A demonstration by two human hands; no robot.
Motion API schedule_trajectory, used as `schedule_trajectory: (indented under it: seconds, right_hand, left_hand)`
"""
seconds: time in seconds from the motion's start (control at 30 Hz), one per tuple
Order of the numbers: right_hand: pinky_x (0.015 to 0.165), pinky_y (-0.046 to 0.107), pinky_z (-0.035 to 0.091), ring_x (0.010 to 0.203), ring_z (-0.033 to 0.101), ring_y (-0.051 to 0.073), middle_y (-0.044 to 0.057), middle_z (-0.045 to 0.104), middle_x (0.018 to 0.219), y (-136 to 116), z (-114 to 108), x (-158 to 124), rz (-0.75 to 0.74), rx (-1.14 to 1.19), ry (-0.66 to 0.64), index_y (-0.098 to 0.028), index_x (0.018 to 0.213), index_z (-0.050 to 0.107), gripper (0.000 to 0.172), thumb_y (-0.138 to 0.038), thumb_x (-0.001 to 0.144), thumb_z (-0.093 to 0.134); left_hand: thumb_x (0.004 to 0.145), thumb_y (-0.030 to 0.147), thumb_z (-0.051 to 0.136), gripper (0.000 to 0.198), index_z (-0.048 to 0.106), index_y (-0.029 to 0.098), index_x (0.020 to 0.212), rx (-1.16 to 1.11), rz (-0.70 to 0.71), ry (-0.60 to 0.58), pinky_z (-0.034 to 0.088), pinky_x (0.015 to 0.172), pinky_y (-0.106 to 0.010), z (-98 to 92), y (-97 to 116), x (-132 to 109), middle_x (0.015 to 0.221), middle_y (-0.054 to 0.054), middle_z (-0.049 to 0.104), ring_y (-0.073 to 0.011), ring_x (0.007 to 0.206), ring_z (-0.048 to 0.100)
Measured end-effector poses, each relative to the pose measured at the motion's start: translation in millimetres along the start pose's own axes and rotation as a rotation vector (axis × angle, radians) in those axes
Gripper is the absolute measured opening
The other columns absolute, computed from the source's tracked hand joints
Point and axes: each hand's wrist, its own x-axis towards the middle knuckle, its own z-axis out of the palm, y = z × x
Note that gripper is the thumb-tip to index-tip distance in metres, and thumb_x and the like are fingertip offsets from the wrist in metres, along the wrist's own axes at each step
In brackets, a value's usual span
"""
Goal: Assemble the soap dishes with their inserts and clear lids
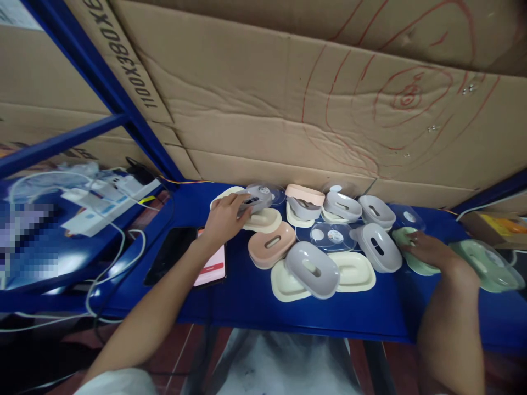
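My left hand (224, 219) reaches to the back left of the blue table, fingers and thumb closed on the edge of a grey oval soap dish (260, 193). A cream piece (263, 220) lies just under that hand. On the right, my right hand (432, 251) is bent over a green soap dish (424, 267); its fingertips are partly hidden. Between the hands lie a peach dish (263, 253), a grey slotted dish (302, 260) resting across cream pieces (358, 269), and another grey dish (381, 249). Clear lids (327, 236) sit among them.
A phone with a lit screen (216, 266) and a dark phone (168, 255) lie left. Farther left are a power strip (102, 214) and loose white cables (121, 241). A green dish with a clear lid (480, 263) is at right. Cardboard (247, 99) walls the back.
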Motion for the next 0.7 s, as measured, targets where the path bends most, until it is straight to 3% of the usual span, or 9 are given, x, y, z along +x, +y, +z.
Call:
schedule_trajectory:
  seconds: [0.17,0.33,0.4,0.5,0.57,0.63,0.7]
  right_hand:
    - [0.096,0.05,0.057,0.12,0.073,0.042,0.025,0.074,0.127,-6,-17,-10,0.157,-0.032,0.024,-0.016,0.132,0.072,0.047,-0.039,0.096,0.051]
    - [0.091,0.061,0.057,0.116,0.073,0.047,0.032,0.073,0.12,-31,-31,-29,0.239,-0.024,0.256,-0.014,0.149,0.059,0.062,-0.046,0.105,0.03]
    - [0.098,0.061,0.054,0.12,0.072,0.044,0.031,0.073,0.124,-51,-33,-39,0.07,0.03,0.381,-0.012,0.155,0.051,0.065,-0.048,0.107,0.027]
    - [0.117,0.053,0.044,0.135,0.065,0.033,0.018,0.07,0.141,-89,-32,-52,-0.446,0.171,0.508,-0.021,0.15,0.057,0.055,-0.049,0.108,0.036]
    - [0.122,0.05,0.039,0.141,0.06,0.029,0.012,0.066,0.149,-109,-32,-59,-0.69,0.258,0.561,-0.025,0.144,0.062,0.048,-0.049,0.108,0.042]
    - [0.123,0.048,0.038,0.142,0.059,0.027,0.012,0.066,0.149,-115,-36,-62,-0.721,0.304,0.593,-0.025,0.143,0.064,0.046,-0.048,0.109,0.042]
    - [0.121,0.049,0.039,0.142,0.059,0.028,0.013,0.066,0.149,-101,-41,-60,-0.617,0.298,0.6,-0.025,0.143,0.063,0.047,-0.048,0.11,0.04]
  left_hand:
    - [0.105,0.037,0.054,0.04,0.063,0.021,0.14,-0.001,0.0,-0.005,0.048,0.106,-0.049,1.2,1,0,0.134,-0.013,0.072,-0.0352,0.126,0.066]
    - [0.104,0.036,0.055,0.041,0.062,0.021,0.142,0.013,-0.006,-0.003,0.048,0.106,-0.05,2.0,1,0,0.133,-0.014,0.072,-0.0363,0.126,0.066]
    - [0.104,0.036,0.055,0.041,0.062,0.021,0.142,0.007,-0.002,-0.01,0.048,0.106,-0.049,1.8,2,0,0.134,-0.013,0.072,-0.0362,0.127,0.066]
    - [0.105,0.037,0.053,0.041,0.062,0.02,0.141,-0.016,0.009,-0.014,0.048,0.107,-0.049,1.4,2,0,0.135,-0.014,0.071,-0.0356,0.129,0.065]
    - [0.105,0.037,0.052,0.041,0.062,0.02,0.141,-0.026,0.018,-0.002,0.048,0.108,-0.05,1.0,2,-1,0.137,-0.015,0.07,-0.0359,0.13,0.064]
    - [0.105,0.037,0.052,0.04,0.062,0.02,0.14,-0.026,0.029,0.007,0.048,0.108,-0.051,0.6,2,-1,0.138,-0.015,0.069,-0.0364,0.132,0.064]
    - [0.105,0.037,0.052,0.039,0.063,0.021,0.139,-0.025,0.036,0.009,0.047,0.109,-0.051,0.3,4,-2,0.138,-0.014,0.069,-0.0361,0.132,0.063]
